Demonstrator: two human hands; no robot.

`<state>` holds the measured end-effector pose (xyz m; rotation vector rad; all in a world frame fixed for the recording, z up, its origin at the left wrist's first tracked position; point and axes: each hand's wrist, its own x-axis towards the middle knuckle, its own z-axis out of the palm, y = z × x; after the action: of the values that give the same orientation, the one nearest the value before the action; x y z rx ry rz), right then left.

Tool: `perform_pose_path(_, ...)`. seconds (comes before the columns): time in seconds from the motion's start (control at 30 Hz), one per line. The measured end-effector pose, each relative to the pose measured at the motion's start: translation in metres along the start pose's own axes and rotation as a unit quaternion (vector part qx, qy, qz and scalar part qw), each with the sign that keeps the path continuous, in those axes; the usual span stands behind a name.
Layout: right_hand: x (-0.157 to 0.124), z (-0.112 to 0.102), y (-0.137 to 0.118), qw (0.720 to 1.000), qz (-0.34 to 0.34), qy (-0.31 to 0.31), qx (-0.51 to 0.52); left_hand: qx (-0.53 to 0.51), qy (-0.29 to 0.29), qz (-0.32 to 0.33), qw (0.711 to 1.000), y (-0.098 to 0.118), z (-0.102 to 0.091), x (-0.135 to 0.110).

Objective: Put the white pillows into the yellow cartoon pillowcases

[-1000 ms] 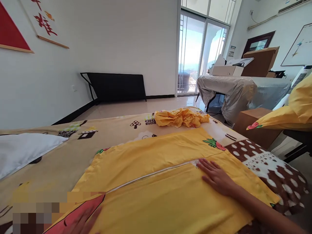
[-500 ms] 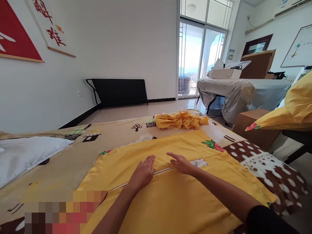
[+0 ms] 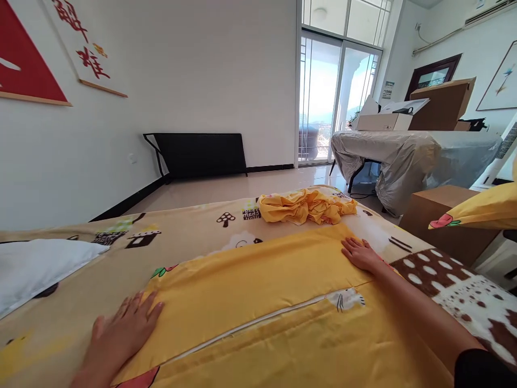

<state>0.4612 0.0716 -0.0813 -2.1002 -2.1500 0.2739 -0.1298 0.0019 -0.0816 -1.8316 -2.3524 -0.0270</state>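
Two spread hands (image 3: 125, 328) (image 3: 361, 255), touching yellow cloth (image 3: 242, 275), its long axis unclear, white slit (image 3: 248, 325) slanting away rightward

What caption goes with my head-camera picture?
Bare left hand and bare right hand touch opposite sides of a flat-spread yellow cloth.

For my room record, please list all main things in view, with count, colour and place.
Flat cloth: 1, yellow, on blanket
Crumpled cloth: 1, yellow, further back
Blanket: 1, beige and brown, under cloths
Fabric piece: 1, white, left
Panel: 1, black, back
Hangings: 2, red, white, left
Sliding door: 1, white, back
Wrapped table: 1, grey, right
Boxes: 3+, brown, white, right
Bundle: 1, yellow, right edge
Inner door: 1, brown, right
Picture: 1, white, right
Left grip: 1, bare, flat cloth's left
Right grip: 1, bare, flat cloth's right
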Motion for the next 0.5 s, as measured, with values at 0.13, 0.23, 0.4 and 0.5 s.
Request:
perform_pose_path(0.13, 0.007, 0.015, -0.081, 0.997, -0.072, 0.034, 0.007, -0.036, -0.018, 0.135, 0.990, 0.097, -0.022, -0.005)
perform_pose_path(0.23, 0.012, 0.039, -0.172, 0.977, -0.213, -0.008, 0.028, -0.082, -0.073, 0.213, 0.971, 0.185, -0.023, -0.001)
perform_pose_path(0.4, 0.027, 0.061, -0.218, 0.957, -0.287, -0.039, 0.032, -0.113, -0.086, 0.182, 0.973, 0.214, -0.002, 0.022)
perform_pose_path(0.5, 0.048, 0.054, -0.170, 0.967, -0.251, -0.039, 0.020, -0.106, -0.074, 0.125, 0.984, 0.161, 0.008, 0.040)
